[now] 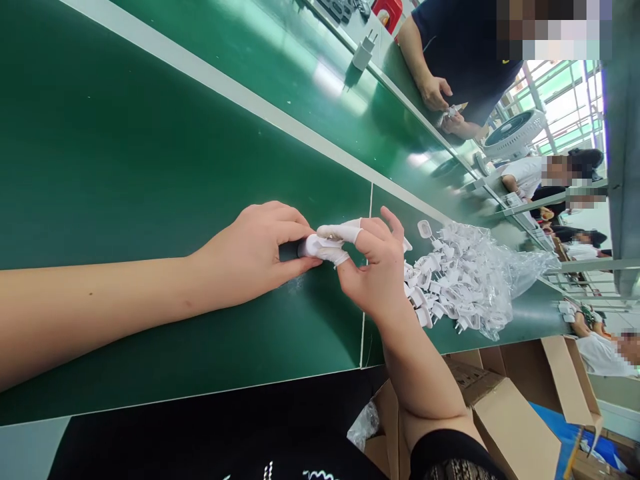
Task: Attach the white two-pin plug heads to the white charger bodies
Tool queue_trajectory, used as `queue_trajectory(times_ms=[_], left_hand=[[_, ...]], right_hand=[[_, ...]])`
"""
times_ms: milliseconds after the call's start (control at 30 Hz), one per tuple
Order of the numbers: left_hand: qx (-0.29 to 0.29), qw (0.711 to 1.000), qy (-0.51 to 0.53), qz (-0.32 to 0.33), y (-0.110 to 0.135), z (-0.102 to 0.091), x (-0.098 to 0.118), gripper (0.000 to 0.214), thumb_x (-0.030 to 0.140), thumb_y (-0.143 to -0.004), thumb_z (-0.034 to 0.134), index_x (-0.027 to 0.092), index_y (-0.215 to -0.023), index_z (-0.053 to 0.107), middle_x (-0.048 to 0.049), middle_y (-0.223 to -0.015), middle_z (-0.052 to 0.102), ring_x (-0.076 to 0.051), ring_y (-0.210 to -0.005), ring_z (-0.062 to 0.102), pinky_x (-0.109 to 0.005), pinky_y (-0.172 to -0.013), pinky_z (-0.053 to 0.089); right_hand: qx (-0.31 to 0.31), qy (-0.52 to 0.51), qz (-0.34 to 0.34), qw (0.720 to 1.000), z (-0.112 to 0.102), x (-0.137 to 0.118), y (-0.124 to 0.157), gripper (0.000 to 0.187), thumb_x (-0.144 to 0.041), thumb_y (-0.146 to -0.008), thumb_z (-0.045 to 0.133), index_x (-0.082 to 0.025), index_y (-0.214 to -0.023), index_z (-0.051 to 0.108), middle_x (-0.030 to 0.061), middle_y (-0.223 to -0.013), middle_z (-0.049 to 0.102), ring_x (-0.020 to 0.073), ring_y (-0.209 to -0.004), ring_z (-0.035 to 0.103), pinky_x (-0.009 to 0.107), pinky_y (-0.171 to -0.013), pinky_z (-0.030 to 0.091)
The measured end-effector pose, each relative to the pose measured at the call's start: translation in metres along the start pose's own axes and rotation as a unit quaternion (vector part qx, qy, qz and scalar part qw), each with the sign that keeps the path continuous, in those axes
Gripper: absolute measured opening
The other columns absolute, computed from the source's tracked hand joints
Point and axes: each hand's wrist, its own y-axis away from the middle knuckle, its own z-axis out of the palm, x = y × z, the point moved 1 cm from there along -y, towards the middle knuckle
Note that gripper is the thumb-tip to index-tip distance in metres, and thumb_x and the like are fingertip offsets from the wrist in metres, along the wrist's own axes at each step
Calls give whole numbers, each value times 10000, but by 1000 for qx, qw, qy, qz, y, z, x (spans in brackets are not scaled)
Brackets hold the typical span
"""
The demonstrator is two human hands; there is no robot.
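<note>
Over the green table, my left hand (257,250) grips one end of a small white charger piece (314,246) between thumb and fingers. My right hand (374,263) pinches the other end, with white finger covers on its thumb and forefinger. Fingers hide much of the piece, so its exact shape does not show. Just right of my right hand lies a heap of white charger plug parts (440,283), some with pins showing. A clear plastic bag (493,267) lies against and partly over the heap.
A white two-pin charger (363,57) stands on the far strip of the bench. Across it, a co-worker's hands (445,103) hold a small item. Open cardboard boxes (515,420) sit below the table edge at right. A fan (515,133) and other people are farther off.
</note>
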Motion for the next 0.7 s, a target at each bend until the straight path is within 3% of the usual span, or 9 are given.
queue_trajectory(times_ms=[100, 200, 300, 367, 500, 700], left_hand=[[-7, 1000, 3, -7, 0, 0, -1, 406, 559, -957, 598, 220, -1049, 802, -79, -1063, 772, -312, -1047, 669, -473, -961, 513], [-11, 1000, 10, -4, 3, 0, -1, 408, 569, -970, 588, 221, -1067, 776, -88, -1127, 772, -326, -1099, 674, -488, -995, 517], [3, 998, 55, -10, 9, 0, 2, 349, 510, -1019, 570, 245, -1185, 726, -76, -1183, 757, -280, -1050, 698, -399, -901, 567], [22, 996, 87, 0, 13, 1, 4, 298, 434, -1045, 562, 252, -1242, 690, -75, -1227, 736, -252, -1054, 703, -351, -880, 584], [73, 986, 115, 92, 18, 0, 9, 293, 267, -1052, 548, 248, -1332, 632, -95, -1337, 684, -243, -1164, 684, -333, -959, 593], [73, 973, 144, 167, 26, -6, 15, 436, 175, -1079, 457, 273, -1499, 517, -104, -1467, 599, -253, -1327, 598, -370, -1087, 555]], right_hand=[[-22, -91, 26, 995, 4, 9, 0, 200, -203, -926, 714, -309, -1080, 783, -30, -889, 745, 178, -923, 708, 550, -1281, 334], [-62, -241, 68, 966, 8, 18, -2, 487, -333, -874, 840, -308, -1340, 698, 32, -1119, 772, 207, -1050, 728, 493, -1125, 537], [-59, -321, 53, 944, 9, 19, -2, 523, -351, -822, 904, -290, -1309, 723, 66, -1208, 752, 218, -1098, 739, 395, -952, 634], [-16, -304, 18, 952, 7, 15, -2, 405, -325, -842, 894, -299, -1225, 766, 46, -1152, 765, 205, -1057, 751, 376, -922, 646], [71, -269, -55, 959, 1, 5, -1, 381, -258, -881, 862, -308, -1246, 764, 51, -1175, 775, 202, -1052, 763, 375, -922, 655], [123, -201, -110, 966, -3, -2, 1, 363, -219, -933, 777, -306, -1283, 745, 73, -1178, 778, 221, -1029, 781, 385, -854, 680]])
